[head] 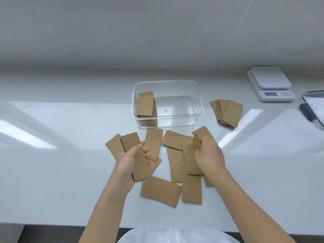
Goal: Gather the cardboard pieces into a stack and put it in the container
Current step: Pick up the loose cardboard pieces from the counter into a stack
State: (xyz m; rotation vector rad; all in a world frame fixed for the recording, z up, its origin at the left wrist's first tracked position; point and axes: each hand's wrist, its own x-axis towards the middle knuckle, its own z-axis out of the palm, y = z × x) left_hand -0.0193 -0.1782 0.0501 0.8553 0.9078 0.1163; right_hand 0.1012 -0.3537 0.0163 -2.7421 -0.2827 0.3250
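While the white counter (52, 155) fills my view, I see the clear container (196, 95) far in the middle, with some cardboard standing at its left wall. Loose cardboard pieces (161, 191) lie near me. My left hand (128, 165) clasps a stack (133, 146); my right hand (208, 155) pinches one piece (197, 142).

container (198, 102) right side free | left end blocked: upright cardboard stack (146, 104) | rim open
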